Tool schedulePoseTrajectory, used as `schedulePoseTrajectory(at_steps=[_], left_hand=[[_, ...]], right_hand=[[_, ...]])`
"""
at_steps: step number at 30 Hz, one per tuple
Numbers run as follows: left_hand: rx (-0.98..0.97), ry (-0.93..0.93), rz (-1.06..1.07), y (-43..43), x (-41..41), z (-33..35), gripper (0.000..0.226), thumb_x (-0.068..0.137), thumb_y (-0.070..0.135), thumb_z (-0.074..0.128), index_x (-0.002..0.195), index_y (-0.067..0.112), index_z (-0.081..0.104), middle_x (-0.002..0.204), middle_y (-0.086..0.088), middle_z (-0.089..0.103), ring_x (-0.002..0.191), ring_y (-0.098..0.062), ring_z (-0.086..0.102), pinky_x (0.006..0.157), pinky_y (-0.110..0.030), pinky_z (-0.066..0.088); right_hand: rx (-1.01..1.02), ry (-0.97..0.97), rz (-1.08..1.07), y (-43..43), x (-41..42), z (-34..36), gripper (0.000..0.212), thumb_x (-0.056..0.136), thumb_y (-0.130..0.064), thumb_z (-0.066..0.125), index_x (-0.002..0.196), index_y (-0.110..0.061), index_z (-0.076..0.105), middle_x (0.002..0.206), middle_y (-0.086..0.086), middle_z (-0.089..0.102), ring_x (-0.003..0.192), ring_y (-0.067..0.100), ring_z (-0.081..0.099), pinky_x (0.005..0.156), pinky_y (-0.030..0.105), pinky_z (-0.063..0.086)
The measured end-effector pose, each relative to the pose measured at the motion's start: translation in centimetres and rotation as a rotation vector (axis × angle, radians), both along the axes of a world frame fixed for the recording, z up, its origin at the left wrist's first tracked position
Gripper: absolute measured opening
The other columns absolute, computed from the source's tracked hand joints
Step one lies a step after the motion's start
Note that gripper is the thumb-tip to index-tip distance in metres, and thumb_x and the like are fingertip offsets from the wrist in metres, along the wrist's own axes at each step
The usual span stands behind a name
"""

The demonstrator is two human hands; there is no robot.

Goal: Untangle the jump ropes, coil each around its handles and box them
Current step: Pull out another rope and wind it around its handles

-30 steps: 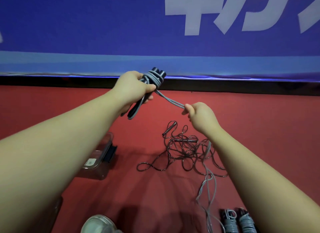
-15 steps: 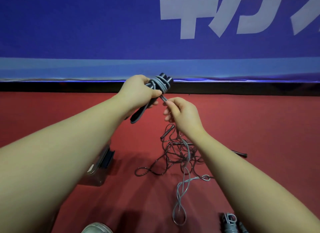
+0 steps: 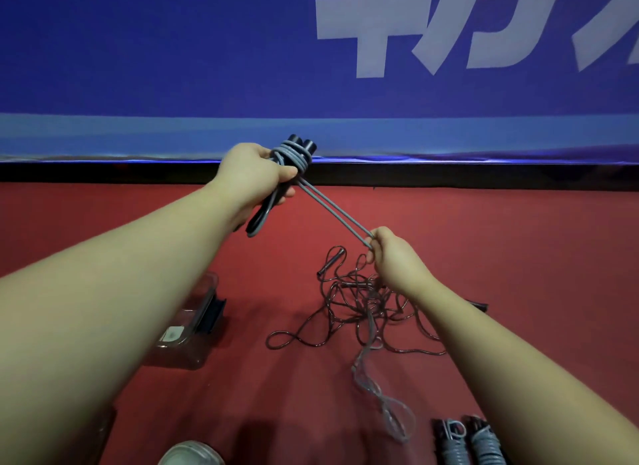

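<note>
My left hand [image 3: 254, 175] grips a pair of black jump-rope handles [image 3: 301, 145] with grey rope wound round their tops. A doubled strand of grey rope [image 3: 335, 215] runs taut down to my right hand [image 3: 394, 260], which pinches it. The rope's loose end [image 3: 383, 395] hangs below in a loop over the red floor. A tangle of dark ropes [image 3: 359, 312] with thin black handles lies on the floor under my right hand. A clear plastic box [image 3: 193, 322] sits below my left forearm.
Two coiled grey ropes [image 3: 466, 444] lie at the bottom right. A blue banner [image 3: 207, 67] with white letters forms the wall behind. A white rounded thing [image 3: 190, 456] shows at the bottom edge. Red floor [image 3: 518, 243] lies bare to the right.
My right hand drew away from the handles, down and to the right, pulling the doubled grey rope taut. My left hand kept its grip on the handles.
</note>
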State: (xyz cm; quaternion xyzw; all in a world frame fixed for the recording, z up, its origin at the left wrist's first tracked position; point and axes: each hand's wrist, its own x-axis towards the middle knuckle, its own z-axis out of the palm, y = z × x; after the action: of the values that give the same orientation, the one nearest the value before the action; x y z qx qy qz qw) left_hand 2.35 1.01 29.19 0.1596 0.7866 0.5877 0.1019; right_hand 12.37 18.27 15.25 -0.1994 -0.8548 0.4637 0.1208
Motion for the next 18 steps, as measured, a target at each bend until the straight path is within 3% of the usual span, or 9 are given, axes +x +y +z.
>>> schedulePoseTrajectory(at_steps=[3,6,8,10,12,14,18], left_hand=[[-0.014,0.009,0.014,0.1,-0.1,-0.2,0.017,0.088,0.000,0.061,0.104,0.005,0.055,0.082,-0.010,0.064,0.061,-0.018,0.065,0.062,-0.032,0.054],[-0.063,0.092,0.049,-0.4,-1.0,-0.3,0.017,0.088,0.002,0.061,0.105,0.006,0.056,0.078,-0.008,0.064,0.060,-0.015,0.064,0.062,-0.032,0.054],[-0.199,0.230,0.061,-1.0,-1.8,-0.7,0.019,0.088,0.007,0.063,0.106,0.008,0.060,0.074,-0.006,0.066,0.055,-0.010,0.062,0.061,-0.030,0.053],[-0.404,0.419,0.049,-1.5,-2.3,-1.2,0.027,0.085,0.016,0.067,0.111,0.012,0.061,0.077,-0.003,0.069,0.059,-0.010,0.063,0.069,-0.030,0.052],[-0.537,0.534,0.027,-1.8,-2.3,-1.8,0.042,0.082,0.022,0.072,0.119,0.014,0.056,0.091,-0.004,0.069,0.079,-0.019,0.067,0.081,-0.031,0.049],[-0.621,0.583,-0.040,-2.0,-2.0,-2.2,0.047,0.078,0.026,0.075,0.119,0.013,0.055,0.101,-0.006,0.068,0.096,-0.024,0.063,0.082,-0.030,0.045],[-0.749,0.650,-0.244,-1.9,-0.4,-3.0,0.040,0.076,0.028,0.077,0.109,0.016,0.057,0.103,-0.006,0.066,0.097,-0.024,0.060,0.071,-0.025,0.037]], right_hand=[[0.014,0.017,-0.002,0.2,0.4,0.4,0.022,0.100,-0.011,0.031,0.096,-0.018,0.051,0.076,-0.006,0.053,0.062,0.009,0.044,0.044,0.011,0.033],[0.004,0.082,0.133,-0.3,1.6,1.7,0.023,0.100,-0.022,0.039,0.092,-0.029,0.060,0.079,-0.010,0.055,0.071,0.007,0.050,0.065,0.022,0.040],[0.106,0.146,0.274,-1.0,2.5,3.3,0.019,0.097,-0.031,0.048,0.083,-0.031,0.061,0.069,-0.016,0.052,0.066,0.002,0.046,0.066,0.025,0.038],[0.180,0.227,0.324,-1.6,3.3,5.4,0.015,0.092,-0.031,0.057,0.077,-0.031,0.059,0.066,-0.012,0.052,0.064,0.003,0.045,0.065,0.027,0.038],[0.348,0.312,0.286,-2.1,3.9,7.8,0.015,0.091,-0.034,0.058,0.076,-0.033,0.058,0.066,-0.007,0.054,0.065,0.008,0.049,0.062,0.029,0.038],[0.683,0.345,0.236,-2.6,4.5,9.9,0.020,0.091,-0.040,0.051,0.084,-0.027,0.064,0.070,-0.008,0.058,0.070,0.016,0.057,0.059,0.027,0.037],[1.082,0.508,0.262,-3.6,4.8,12.7,0.039,0.091,-0.044,0.046,0.089,-0.014,0.069,0.077,0.002,0.067,0.070,0.027,0.063,0.052,0.029,0.041]])
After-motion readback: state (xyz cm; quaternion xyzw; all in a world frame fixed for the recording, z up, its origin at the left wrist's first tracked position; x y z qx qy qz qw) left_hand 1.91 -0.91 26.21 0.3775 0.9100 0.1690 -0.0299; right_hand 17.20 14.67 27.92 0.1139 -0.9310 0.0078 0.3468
